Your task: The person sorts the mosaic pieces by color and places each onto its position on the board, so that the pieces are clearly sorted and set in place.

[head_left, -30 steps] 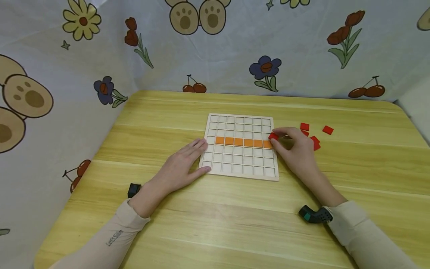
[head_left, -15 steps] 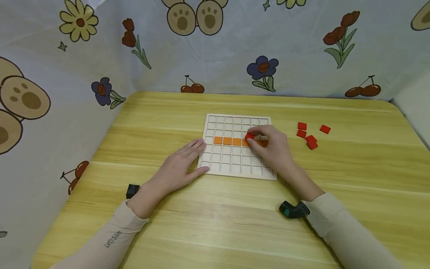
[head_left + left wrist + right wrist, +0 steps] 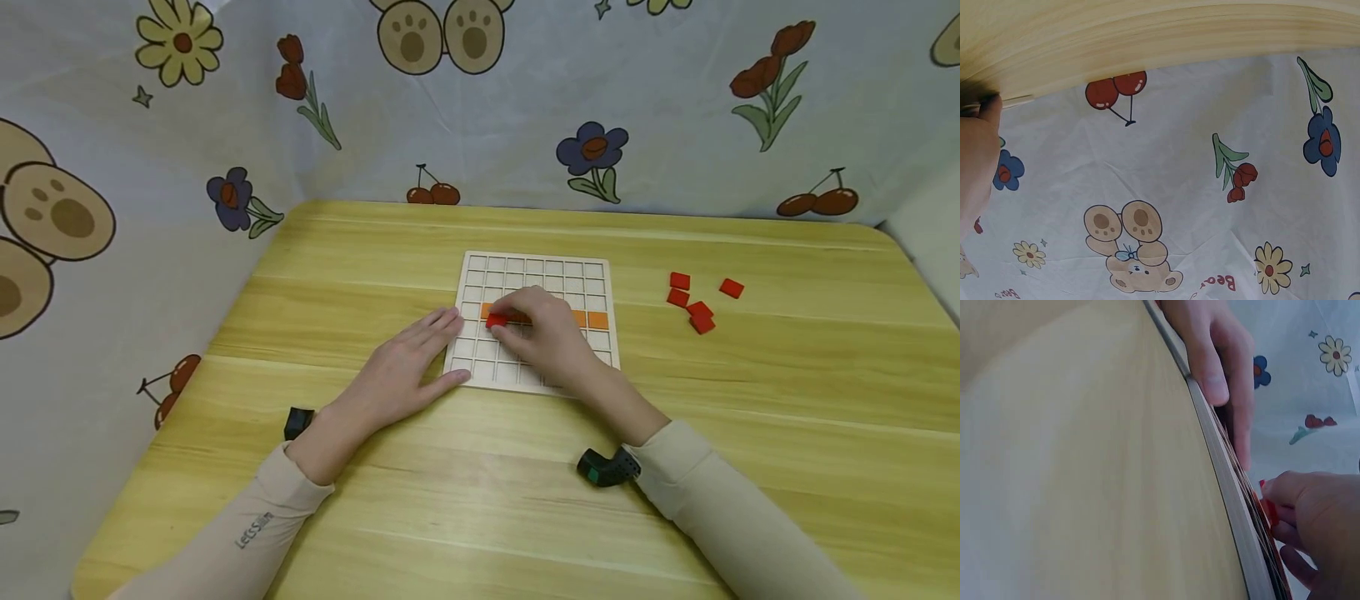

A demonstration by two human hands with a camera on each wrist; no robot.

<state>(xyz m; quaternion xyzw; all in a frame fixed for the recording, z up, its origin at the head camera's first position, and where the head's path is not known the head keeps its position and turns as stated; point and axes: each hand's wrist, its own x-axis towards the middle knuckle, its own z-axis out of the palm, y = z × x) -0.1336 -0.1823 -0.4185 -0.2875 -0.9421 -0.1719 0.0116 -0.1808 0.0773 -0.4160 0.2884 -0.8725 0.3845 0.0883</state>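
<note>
A pale wooden grid board (image 3: 535, 283) lies on the table with a row of orange square tiles (image 3: 598, 320) across its middle. My right hand (image 3: 543, 329) pinches a red square tile (image 3: 495, 320) between thumb and fingers, low over the board's left part, beside the leftmost orange tile. That hand covers the middle of the orange row. Fingers extended, my left hand (image 3: 408, 367) rests along the board's left edge, its thumb at the near left corner. In the right wrist view the red tile (image 3: 1268, 509) shows at the fingertips, close to the board's surface.
Several loose red tiles (image 3: 701, 323) lie on the wooden table (image 3: 465, 500) to the right of the board; two of them overlap. Behind and to the left hangs a patterned white cloth (image 3: 495, 125). Both wrists carry a small black device.
My right hand has carried the red tile leftward from the board's right edge to its left part, uncovering the right orange tiles and the loose red ones. The left hand stays put.
</note>
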